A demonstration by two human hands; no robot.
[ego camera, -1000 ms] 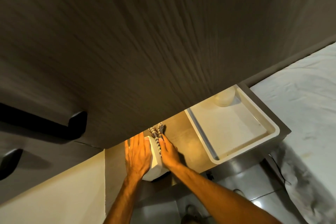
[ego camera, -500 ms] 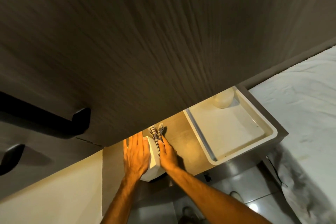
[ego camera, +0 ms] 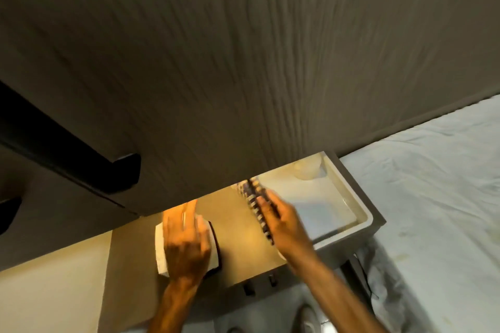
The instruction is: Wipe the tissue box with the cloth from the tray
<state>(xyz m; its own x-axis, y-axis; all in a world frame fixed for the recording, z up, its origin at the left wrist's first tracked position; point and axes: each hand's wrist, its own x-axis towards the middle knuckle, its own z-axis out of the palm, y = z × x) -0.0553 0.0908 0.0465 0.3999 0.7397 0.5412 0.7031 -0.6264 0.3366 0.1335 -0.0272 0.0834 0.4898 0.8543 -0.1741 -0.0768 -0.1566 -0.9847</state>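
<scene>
A white tissue box [ego camera: 160,246] lies on the brown bedside shelf [ego camera: 238,232], mostly covered by my left hand [ego camera: 185,243], which rests flat on top of it. My right hand [ego camera: 284,222] is over the left edge of the white tray [ego camera: 362,213] and grips a striped dark-and-white cloth [ego camera: 254,203]. The cloth stretches from my fingers towards the wall. It is blurred by motion and is apart from the box.
A pale round object [ego camera: 308,170] sits in the tray's far corner. A wood-grain wall panel [ego camera: 243,62] overhangs the shelf. A dark handle [ego camera: 119,173] juts out at the left. A white bed sheet [ego camera: 438,197] lies to the right. Floor and shoes show below.
My right hand has left the tissue box and swung right to the tray's edge, carrying the striped cloth. My left hand stays on the box. The view has shifted closer.
</scene>
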